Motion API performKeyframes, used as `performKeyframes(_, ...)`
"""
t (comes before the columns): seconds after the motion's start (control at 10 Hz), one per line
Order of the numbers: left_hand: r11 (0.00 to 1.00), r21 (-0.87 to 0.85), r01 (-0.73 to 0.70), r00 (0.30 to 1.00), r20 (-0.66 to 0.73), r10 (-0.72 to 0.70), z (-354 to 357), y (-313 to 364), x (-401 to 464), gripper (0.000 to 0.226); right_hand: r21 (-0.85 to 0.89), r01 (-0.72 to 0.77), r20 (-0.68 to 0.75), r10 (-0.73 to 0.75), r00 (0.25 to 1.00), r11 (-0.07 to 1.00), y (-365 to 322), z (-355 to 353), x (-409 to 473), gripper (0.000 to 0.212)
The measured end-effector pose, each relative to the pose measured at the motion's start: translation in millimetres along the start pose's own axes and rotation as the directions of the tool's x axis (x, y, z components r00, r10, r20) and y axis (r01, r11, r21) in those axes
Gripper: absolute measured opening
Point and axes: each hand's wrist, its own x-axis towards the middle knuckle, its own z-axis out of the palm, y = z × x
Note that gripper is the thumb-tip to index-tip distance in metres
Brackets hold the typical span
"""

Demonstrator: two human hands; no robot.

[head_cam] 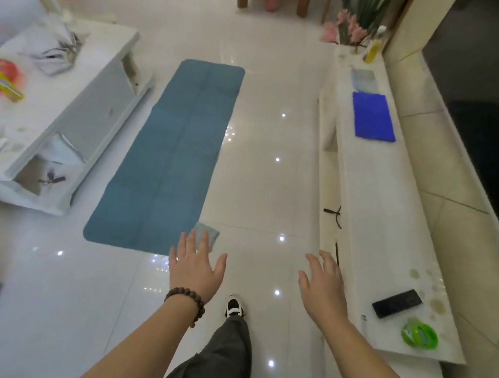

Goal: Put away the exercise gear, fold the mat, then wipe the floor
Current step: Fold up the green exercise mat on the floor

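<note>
Fingers spread wide on your left hand [195,270] and right hand [322,285], holding nothing; the blue mat [166,163] lies flat at frame centre.

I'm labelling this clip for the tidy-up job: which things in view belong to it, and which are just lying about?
Part of the job:
- blue mat, flat on the floor
- small grey cloth at the mat's near corner
- green ring on the low cabinet, probably exercise gear

Lying about:
- black remote
- blue cloth
- yellow bottle
</note>
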Motion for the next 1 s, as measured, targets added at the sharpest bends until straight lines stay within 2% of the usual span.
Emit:
performKeyframes(0.3, 0.994, -0.041, 0.106, 0.994, -0.029, -0.107, -70.3, 32.2, 191.2, 0.072, -0.055, 0.071, -0.022, -0.072, 0.997, 0.996, -66.0, -53.2, 209.6, 0.042)
performKeyframes(0.6, 0.975, -0.080, 0.207, 0.977, -0.041, -0.210, -88.7, 83.8, 342.1, 0.073, -0.084, 0.176, 0.062, -0.171, 0.983, 0.981, -94.3, -78.7, 400.2, 0.045)
performKeyframes(0.8, 0.922, -0.142, 0.359, 0.927, -0.062, -0.371, -93.9, 140.1, 475.8, 0.072, -0.108, 0.307, 0.128, -0.293, 0.947, 0.945, -109.6, -101.5, 582.5, 0.044)
performKeyframes(1.0, 0.823, -0.215, 0.526, 0.834, -0.062, -0.549, -122.8, 197.9, 584.4, 0.071, -0.168, 0.479, 0.226, -0.439, 0.870, 0.862, -141.8, -140.5, 744.7, 0.043)
